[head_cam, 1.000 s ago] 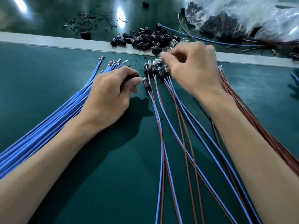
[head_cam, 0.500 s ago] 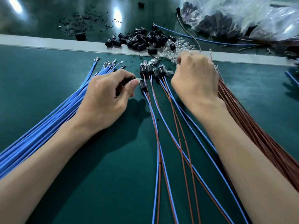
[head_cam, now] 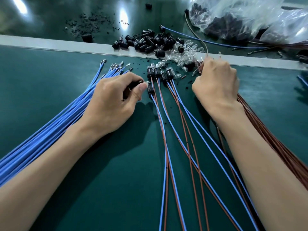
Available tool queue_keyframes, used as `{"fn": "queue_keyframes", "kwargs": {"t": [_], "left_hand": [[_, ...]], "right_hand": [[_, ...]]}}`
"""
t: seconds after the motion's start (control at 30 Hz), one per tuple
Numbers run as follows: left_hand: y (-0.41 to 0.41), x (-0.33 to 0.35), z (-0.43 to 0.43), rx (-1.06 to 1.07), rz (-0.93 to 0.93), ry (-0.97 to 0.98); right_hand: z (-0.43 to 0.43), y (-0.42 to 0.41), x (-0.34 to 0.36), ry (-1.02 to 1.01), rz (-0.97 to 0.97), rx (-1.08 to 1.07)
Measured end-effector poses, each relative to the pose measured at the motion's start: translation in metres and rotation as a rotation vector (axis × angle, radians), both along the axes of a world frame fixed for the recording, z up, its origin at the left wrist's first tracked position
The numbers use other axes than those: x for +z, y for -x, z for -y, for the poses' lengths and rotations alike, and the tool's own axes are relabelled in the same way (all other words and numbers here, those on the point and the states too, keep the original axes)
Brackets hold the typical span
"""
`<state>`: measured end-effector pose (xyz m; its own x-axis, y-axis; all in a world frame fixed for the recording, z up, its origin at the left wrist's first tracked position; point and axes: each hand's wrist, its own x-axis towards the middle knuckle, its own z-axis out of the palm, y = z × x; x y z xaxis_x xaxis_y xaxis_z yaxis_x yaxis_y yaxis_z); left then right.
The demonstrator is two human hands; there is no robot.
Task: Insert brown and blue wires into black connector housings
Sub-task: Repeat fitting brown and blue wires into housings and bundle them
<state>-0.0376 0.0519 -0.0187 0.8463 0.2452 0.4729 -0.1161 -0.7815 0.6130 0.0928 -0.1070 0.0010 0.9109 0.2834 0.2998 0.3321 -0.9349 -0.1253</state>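
My left hand (head_cam: 115, 100) rests on the green mat and pinches a black connector housing (head_cam: 133, 85) between thumb and fingers. A bundle of blue wires (head_cam: 55, 120) fans out under and to the left of it. My right hand (head_cam: 216, 84) is curled over the tips of the brown wire bundle (head_cam: 273, 139) at the right, fingers closed around the wire ends. Between the hands lie several finished housings (head_cam: 160, 74) with blue and brown wires (head_cam: 175, 130) running toward me.
A pile of loose black housings (head_cam: 148, 41) and small clear bulbs (head_cam: 186, 54) lies along the pale strip (head_cam: 50, 44) at the mat's far edge. A clear plastic bag (head_cam: 250, 19) of dark parts sits at the back right. Black debris dots the mat.
My right hand has moved right and slightly nearer, from the finished housings to the brown wire ends. My left hand stays put with the housing in it.
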Motion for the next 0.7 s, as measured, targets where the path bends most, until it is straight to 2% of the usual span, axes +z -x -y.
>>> {"fn": "queue_keyframes", "kwargs": {"t": [0.17,0.27,0.33,0.4,0.5,0.57,0.7], "left_hand": [[-0.001,-0.001,-0.002,-0.008,0.005,-0.010],[0.001,-0.001,-0.002,-0.021,-0.007,0.019],[0.002,0.001,0.000,-0.074,-0.008,0.093],[0.004,0.005,0.003,-0.199,-0.008,0.263],[0.004,0.011,0.014,-0.385,-0.100,0.610],[0.005,0.010,0.020,-0.486,-0.207,0.790],[0.010,0.006,0.027,-0.648,-0.374,0.890]], "right_hand": [[0.004,-0.005,0.004,-0.006,0.030,-0.046],[0.001,-0.004,0.013,-0.140,0.182,0.053],[-0.006,0.000,0.022,-0.271,0.187,0.142],[-0.016,0.007,0.027,-0.414,0.032,0.248],[-0.032,0.021,0.028,-0.749,-0.449,0.326],[-0.038,0.028,0.027,-1.059,-0.744,0.311],[-0.039,0.026,0.033,-1.749,-1.117,0.195]]}}
